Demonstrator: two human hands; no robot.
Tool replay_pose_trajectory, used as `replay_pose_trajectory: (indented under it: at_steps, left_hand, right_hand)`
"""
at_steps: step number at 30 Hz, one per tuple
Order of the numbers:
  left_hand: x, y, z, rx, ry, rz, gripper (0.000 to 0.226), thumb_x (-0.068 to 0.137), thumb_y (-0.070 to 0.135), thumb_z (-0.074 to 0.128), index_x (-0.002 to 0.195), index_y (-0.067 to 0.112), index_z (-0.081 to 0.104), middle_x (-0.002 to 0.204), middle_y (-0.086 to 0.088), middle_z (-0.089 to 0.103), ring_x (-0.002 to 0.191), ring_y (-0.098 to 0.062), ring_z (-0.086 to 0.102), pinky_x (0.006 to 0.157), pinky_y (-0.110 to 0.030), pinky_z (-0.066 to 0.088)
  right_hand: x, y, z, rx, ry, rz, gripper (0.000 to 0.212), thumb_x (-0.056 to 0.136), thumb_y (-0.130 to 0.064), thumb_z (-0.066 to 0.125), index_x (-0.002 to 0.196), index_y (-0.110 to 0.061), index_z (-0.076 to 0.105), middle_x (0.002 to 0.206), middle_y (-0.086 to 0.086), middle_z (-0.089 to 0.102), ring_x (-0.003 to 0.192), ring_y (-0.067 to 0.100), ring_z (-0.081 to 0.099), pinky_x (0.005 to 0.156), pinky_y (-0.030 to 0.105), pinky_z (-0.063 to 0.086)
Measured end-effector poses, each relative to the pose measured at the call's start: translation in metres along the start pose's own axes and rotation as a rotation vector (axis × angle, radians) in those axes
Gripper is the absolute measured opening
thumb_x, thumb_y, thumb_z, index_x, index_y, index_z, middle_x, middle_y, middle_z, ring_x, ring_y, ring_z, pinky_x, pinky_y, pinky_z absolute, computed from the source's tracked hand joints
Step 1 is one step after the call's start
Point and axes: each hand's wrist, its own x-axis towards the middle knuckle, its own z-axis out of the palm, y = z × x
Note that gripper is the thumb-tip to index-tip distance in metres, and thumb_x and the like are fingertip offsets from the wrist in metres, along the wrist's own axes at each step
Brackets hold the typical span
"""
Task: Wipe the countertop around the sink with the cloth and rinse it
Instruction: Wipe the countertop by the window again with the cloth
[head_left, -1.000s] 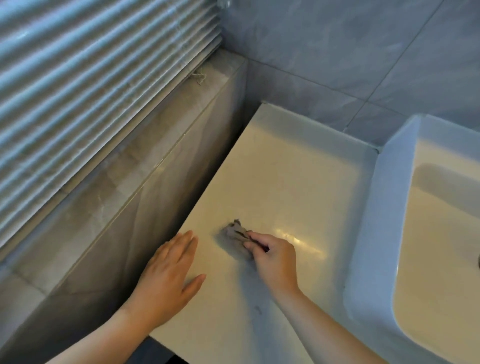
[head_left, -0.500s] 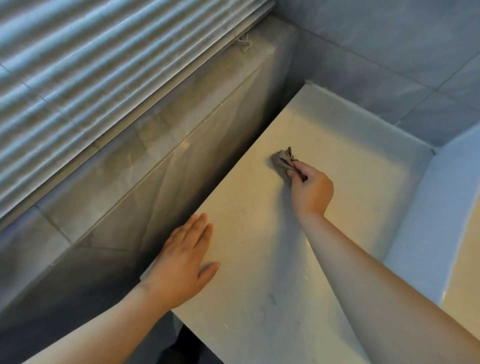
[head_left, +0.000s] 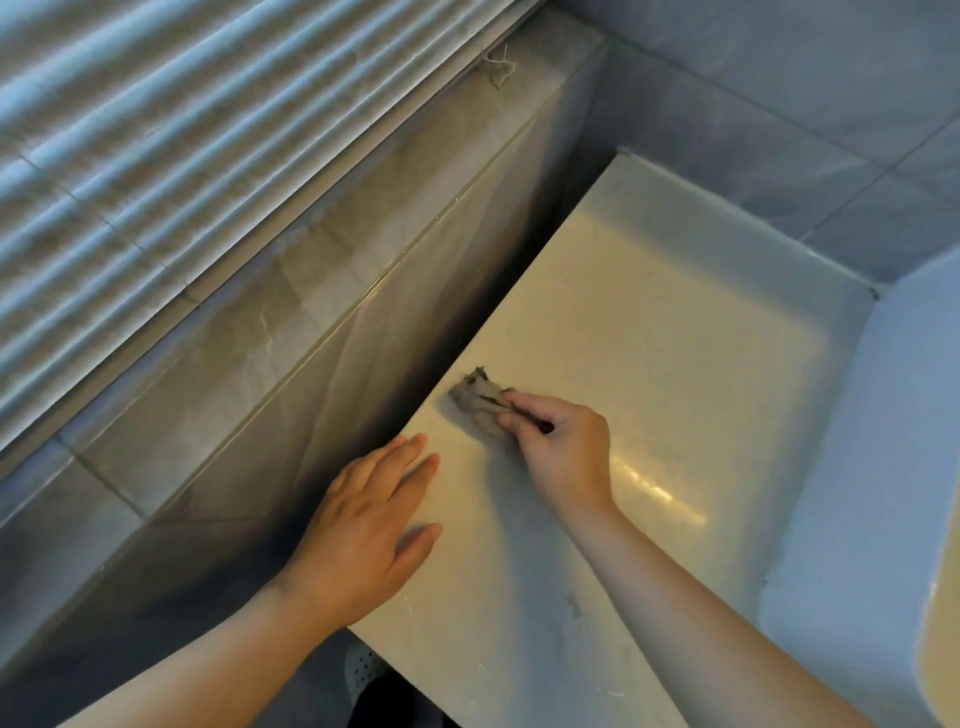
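A pale cream countertop (head_left: 675, 322) stretches away from me, left of the raised sink wall (head_left: 857, 467). My right hand (head_left: 563, 452) presses a small crumpled grey-brown cloth (head_left: 480, 402) onto the counter near its left edge, fingers closed on it. My left hand (head_left: 363, 525) lies flat, fingers apart, on the counter's near left corner, holding nothing. Only a sliver of the sink basin (head_left: 940, 649) shows at the right edge.
A tiled ledge (head_left: 311, 291) runs along the left, with window blinds (head_left: 182, 156) above it and a narrow dark gap beside the counter. Grey wall tiles (head_left: 779, 104) close the far side. A wet streak shines on the counter right of my right hand.
My right hand has pulled the cloth back toward me along the counter's left side after reaching farther out. The left hand stays flat on the near corner.
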Motion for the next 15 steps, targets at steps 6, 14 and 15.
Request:
replay_pose_trajectory:
  at_steps: [6, 14, 15]
  left_hand:
    - [0.001, 0.000, -0.001, -0.032, 0.010, -0.026, 0.064, 0.095, 0.058, 0.015, 0.141, 0.019, 0.040, 0.151, -0.001, 0.032, 0.137, -0.017, 0.025, 0.108, -0.028, 0.012]
    - [0.001, -0.004, 0.005, -0.156, 0.053, -0.025, 0.061, 0.091, 0.054, 0.026, 0.145, 0.025, 0.034, 0.156, 0.008, 0.020, 0.140, -0.010, 0.014, 0.112, -0.029, 0.013]
    - [0.001, -0.004, 0.004, -0.170, 0.056, -0.025, 0.062, 0.091, 0.054, 0.026, 0.145, 0.025, 0.034, 0.156, 0.009, 0.019, 0.141, -0.010, 0.014, 0.112, -0.029, 0.012]
  right_hand:
    - [0.077, -0.026, -0.046, -0.055, 0.343, -0.067, 0.024, 0.080, -0.015, 0.072, 0.103, -0.014, 0.075, 0.098, -0.002, 0.073, 0.089, 0.001, 0.062, 0.075, 0.010, 0.042]
    - [0.148, -0.014, -0.013, -0.235, 0.311, -0.012, 0.027, 0.087, -0.019, 0.059, 0.111, -0.023, 0.071, 0.104, 0.001, 0.072, 0.098, 0.021, 0.063, 0.076, 0.021, 0.040]
    - [0.142, -0.016, -0.004, -0.231, 0.281, -0.052, 0.027, 0.088, -0.018, 0.059, 0.112, -0.022, 0.071, 0.106, 0.002, 0.072, 0.099, 0.021, 0.063, 0.080, 0.023, 0.042]
